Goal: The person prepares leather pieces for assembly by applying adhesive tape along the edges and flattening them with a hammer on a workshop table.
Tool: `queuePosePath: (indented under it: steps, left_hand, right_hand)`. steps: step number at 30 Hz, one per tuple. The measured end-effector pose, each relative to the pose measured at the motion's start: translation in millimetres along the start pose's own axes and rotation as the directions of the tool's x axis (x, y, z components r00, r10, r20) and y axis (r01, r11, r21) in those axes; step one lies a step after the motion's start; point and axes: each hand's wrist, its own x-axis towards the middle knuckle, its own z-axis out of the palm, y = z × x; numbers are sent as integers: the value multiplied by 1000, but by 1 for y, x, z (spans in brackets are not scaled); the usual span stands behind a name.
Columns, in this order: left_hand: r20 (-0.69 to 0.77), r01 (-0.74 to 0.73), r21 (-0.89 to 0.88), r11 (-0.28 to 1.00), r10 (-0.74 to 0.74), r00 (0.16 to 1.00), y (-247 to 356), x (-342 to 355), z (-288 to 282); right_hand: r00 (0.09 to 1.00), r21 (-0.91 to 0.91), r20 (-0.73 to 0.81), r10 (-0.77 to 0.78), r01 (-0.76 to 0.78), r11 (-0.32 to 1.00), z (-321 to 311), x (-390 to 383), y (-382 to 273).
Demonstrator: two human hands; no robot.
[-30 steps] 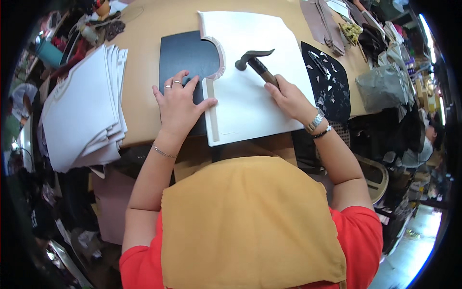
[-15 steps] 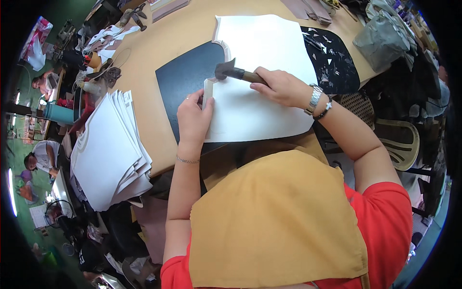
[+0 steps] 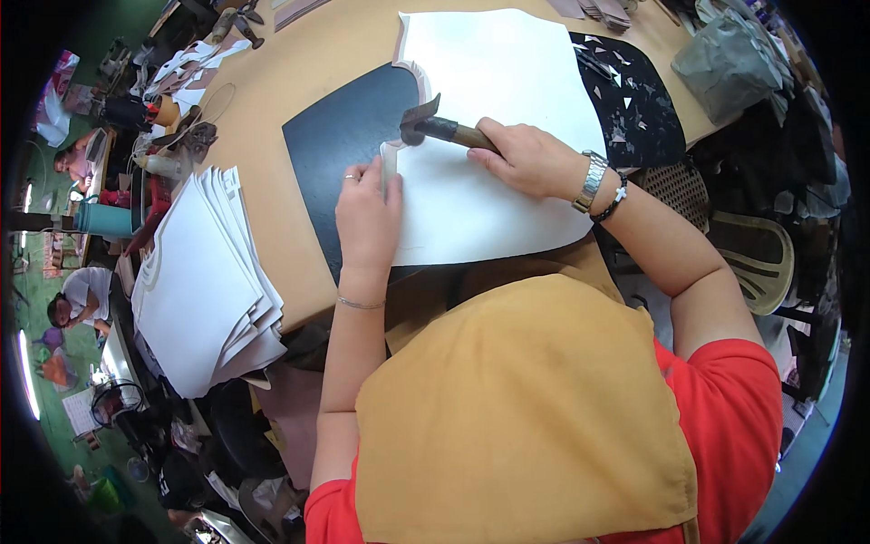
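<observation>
A large white sheet (image 3: 507, 100) with a curved notch in its left side lies across a dark board (image 3: 349, 127). My right hand (image 3: 530, 161) is closed round the wooden handle of a hammer (image 3: 462, 134). The hammer's metal head is over the notch's lower corner, close to the folded edge strip (image 3: 389, 161); whether it touches I cannot tell. My left hand (image 3: 367, 213) grips the sheet's left edge just below that corner, fingers on the outer side and thumb on the white surface.
A stack of white cut sheets (image 3: 204, 281) overhangs the table's (image 3: 263, 127) left edge. To the right, a black mat (image 3: 634, 109) carries scraps beside a grey bag (image 3: 729, 68). Tools (image 3: 237, 23) lie at the far left. A chair (image 3: 752, 263) stands at right.
The hammer head has tilted slightly, its pointed end now higher, while staying by the notch corner. My left hand keeps its place on the edge. The whole view has shifted a little.
</observation>
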Motion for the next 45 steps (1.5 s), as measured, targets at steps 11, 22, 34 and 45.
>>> queuePosePath:
  steps: [11, 22, 34, 45]
  left_hand:
    - [41, -111, 66, 992, 108, 993, 0, -1, 3]
    - [113, -34, 55, 998, 27, 993, 4, -5, -6]
    - [132, 56, -82, 995, -44, 990, 4, -17, -20]
    - [31, 1, -65, 998, 1, 1000, 0, -36, -18]
  right_hand:
    - [997, 86, 23, -67, 65, 994, -17, 22, -23]
    - [998, 106, 37, -50, 46, 993, -11, 40, -25]
    - [998, -54, 18, -57, 58, 997, -11, 33, -30]
    - [978, 91, 100, -185, 176, 980, 0, 15, -39]
